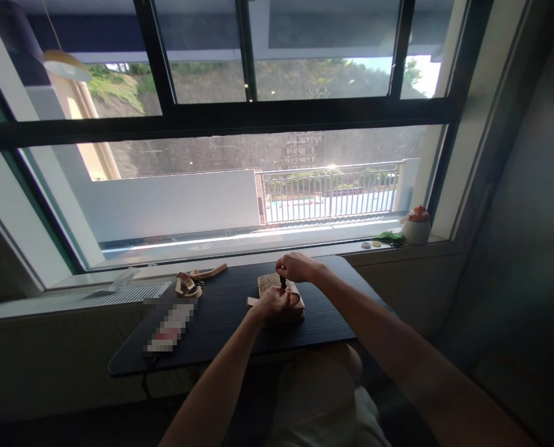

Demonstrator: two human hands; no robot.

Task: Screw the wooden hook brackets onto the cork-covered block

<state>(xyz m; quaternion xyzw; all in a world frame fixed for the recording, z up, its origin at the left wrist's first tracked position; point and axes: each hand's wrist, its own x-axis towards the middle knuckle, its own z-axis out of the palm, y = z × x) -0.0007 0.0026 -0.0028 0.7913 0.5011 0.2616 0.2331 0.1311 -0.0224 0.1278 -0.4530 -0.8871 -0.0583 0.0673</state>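
Observation:
On the dark table lies a small tan, coarse-textured block-like piece (268, 282), woven or cork-like; its exact kind is unclear. My right hand (299, 268) is closed round the top of a short dark-handled tool (283, 282) that stands upright over it. The tool's tip is hidden by my left hand. My left hand (273, 303) rests on the piece with its fingers pinched at a tan strap (295, 300), which curves out on the right. A pale strap end (252, 302) sticks out left of that hand.
Coiled tan straps (188, 284) with dark metal fittings lie at the table's (225, 329) back left. A blurred-out flat item (172, 326) is in front of them. A white pot (415, 231) with an orange top stands on the windowsill, beside small round objects (371, 244).

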